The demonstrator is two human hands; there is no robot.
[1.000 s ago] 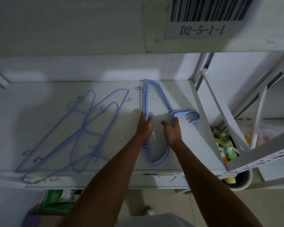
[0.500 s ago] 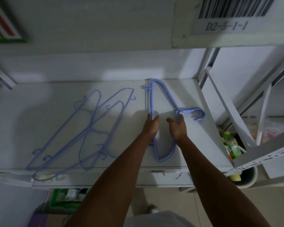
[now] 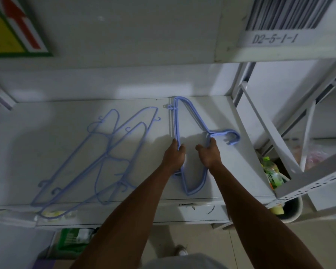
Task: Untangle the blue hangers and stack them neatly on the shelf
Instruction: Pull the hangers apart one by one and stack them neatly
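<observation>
Our left hand (image 3: 174, 156) and right hand (image 3: 209, 154) still grip the middle stack (image 3: 176, 121). The left tangle (image 3: 107, 156) waits.

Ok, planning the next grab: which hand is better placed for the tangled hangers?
Left. The left hand grips the stack on the side facing the tangled hangers; the right hand sits farther off, near the hook.

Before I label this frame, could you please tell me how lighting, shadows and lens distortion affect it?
Head view: dim overall, one pale glare patch on the back wall. Head view: left hand and right hand throw soft shadows on the shelf. Head view: tangled hangers look faint, stacked hangers clearer. Head view: wide-angle bending of shelf edges; label soft but readable.
</observation>
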